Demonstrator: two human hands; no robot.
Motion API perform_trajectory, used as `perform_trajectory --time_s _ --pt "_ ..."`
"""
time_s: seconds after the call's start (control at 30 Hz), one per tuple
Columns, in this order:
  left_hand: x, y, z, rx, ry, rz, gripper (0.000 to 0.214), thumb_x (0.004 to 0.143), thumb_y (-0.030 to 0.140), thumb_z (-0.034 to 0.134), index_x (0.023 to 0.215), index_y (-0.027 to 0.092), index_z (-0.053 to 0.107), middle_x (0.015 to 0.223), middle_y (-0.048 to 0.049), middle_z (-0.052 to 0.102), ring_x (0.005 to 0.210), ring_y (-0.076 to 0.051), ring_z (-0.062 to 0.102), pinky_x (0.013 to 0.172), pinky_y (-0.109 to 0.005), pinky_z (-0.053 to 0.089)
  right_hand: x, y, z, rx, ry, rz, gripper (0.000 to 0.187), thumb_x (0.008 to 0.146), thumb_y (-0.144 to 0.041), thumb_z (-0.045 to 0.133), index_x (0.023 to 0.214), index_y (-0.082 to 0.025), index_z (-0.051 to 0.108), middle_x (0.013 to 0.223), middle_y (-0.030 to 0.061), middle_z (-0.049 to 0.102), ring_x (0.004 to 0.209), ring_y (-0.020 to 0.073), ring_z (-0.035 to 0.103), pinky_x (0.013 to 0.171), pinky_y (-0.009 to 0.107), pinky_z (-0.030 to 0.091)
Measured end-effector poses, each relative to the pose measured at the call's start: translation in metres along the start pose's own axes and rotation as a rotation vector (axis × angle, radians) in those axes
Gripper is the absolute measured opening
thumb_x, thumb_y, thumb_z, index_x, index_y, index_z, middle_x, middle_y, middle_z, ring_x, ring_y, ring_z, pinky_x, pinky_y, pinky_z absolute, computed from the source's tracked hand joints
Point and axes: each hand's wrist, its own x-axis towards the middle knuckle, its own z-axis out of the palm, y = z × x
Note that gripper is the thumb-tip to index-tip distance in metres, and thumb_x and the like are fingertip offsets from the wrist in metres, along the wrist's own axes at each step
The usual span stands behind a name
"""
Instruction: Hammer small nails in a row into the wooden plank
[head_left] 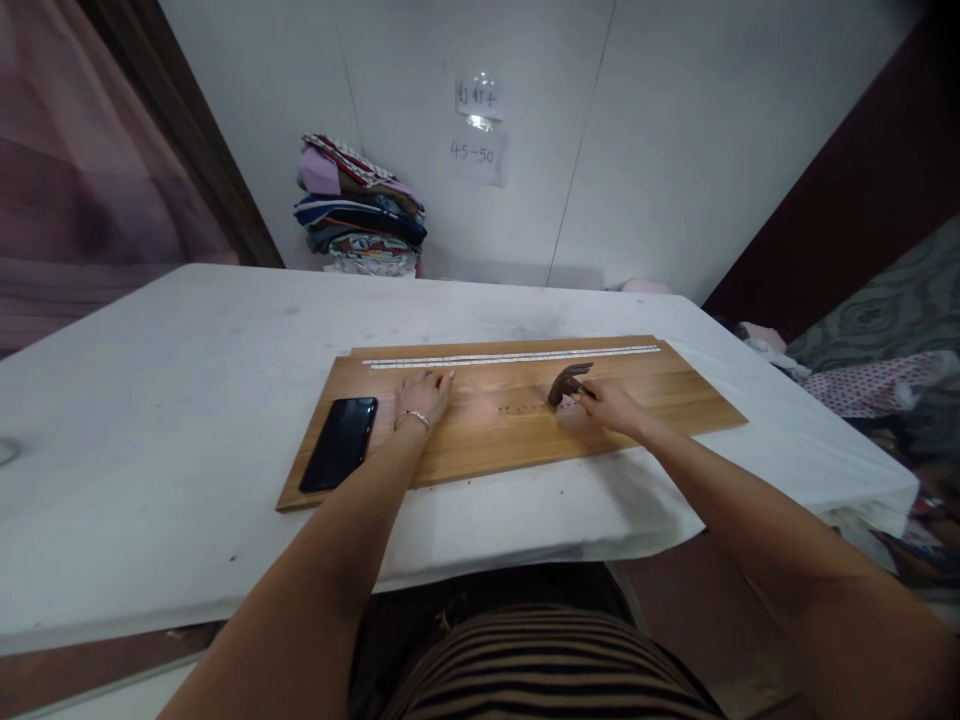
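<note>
My right hand (609, 407) is closed round the handle of a dark claw hammer (564, 386). The hammer's head is low over a wooden board (465, 450), its claw pointing up and right; whether it touches anything cannot be made out. By the head runs a row of small dark nails or marks (517, 409), too small to tell apart. My left hand (423, 396), with a bracelet at the wrist, lies on the board with its fingers stretched out, holding nothing. To its left a black smartphone (339, 445) rests on the board. Two white measuring strips (517, 358) lie along the far edge.
The board lies on a table with a white cloth (150, 430). Folded fabrics (364, 210) are stacked at the back against the wall. Paper notes (478, 150) are stuck on the wall. A curtain hangs at the left; more cloth (862, 388) lies beyond the table's right side.
</note>
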Motion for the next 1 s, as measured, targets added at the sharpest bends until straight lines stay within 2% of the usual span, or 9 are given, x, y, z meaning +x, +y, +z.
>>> perform_trajectory --time_s 0.3,0.53,0.7,0.87,1.0 --pt "-0.0003 0.0005 -0.0015 -0.017 -0.005 -0.001 0.052 0.105 0.047 0.032 0.101 0.019 0.076 0.123 -0.0146 0.073 0.121 -0.031 0.062 0.104 -0.042 0.044 -0.0025 0.0003 -0.0022 0.039 -0.008 0.033 0.025 0.097 -0.034 0.052 0.079 -0.02 0.061 0.066 0.0019 0.062 0.061 0.0171 0.055 0.065 0.028 0.041" --pt "0.0014 -0.001 0.0018 -0.03 0.014 0.003 0.055 0.105 0.048 0.031 0.104 0.016 0.076 0.123 -0.0161 0.073 0.12 -0.032 0.063 0.105 -0.044 0.043 -0.0016 -0.0013 -0.0002 0.025 0.021 -0.034 0.023 0.094 -0.028 0.054 0.074 -0.019 0.061 0.062 0.0014 0.06 0.063 0.0162 0.055 0.065 0.027 0.041" --pt "0.0011 -0.0009 0.0018 -0.034 0.011 0.0 0.054 0.105 0.048 0.032 0.106 0.016 0.076 0.126 -0.0166 0.072 0.119 -0.032 0.063 0.105 -0.044 0.044 -0.0013 0.0022 0.0002 0.032 0.021 -0.026 0.024 0.094 -0.03 0.054 0.073 -0.02 0.059 0.063 0.0008 0.059 0.063 0.0164 0.055 0.065 0.027 0.041" --pt "0.002 -0.0022 0.003 -0.051 0.027 0.007 0.052 0.104 0.047 0.034 0.1 0.016 0.076 0.121 -0.0167 0.073 0.118 -0.031 0.063 0.103 -0.042 0.044 -0.0008 0.0021 -0.0001 0.038 0.013 0.0 0.023 0.094 -0.031 0.055 0.075 -0.02 0.059 0.064 0.0017 0.061 0.064 0.0168 0.057 0.064 0.027 0.041" --pt "0.0029 -0.0062 0.004 -0.167 0.038 -0.027 0.05 0.103 0.046 0.035 0.093 0.017 0.075 0.112 -0.0161 0.075 0.111 -0.03 0.066 0.098 -0.039 0.047 -0.0011 0.0004 0.0001 0.063 -0.002 0.031 0.024 0.094 -0.028 0.056 0.072 -0.02 0.056 0.064 0.0009 0.06 0.061 0.015 0.055 0.064 0.027 0.042"
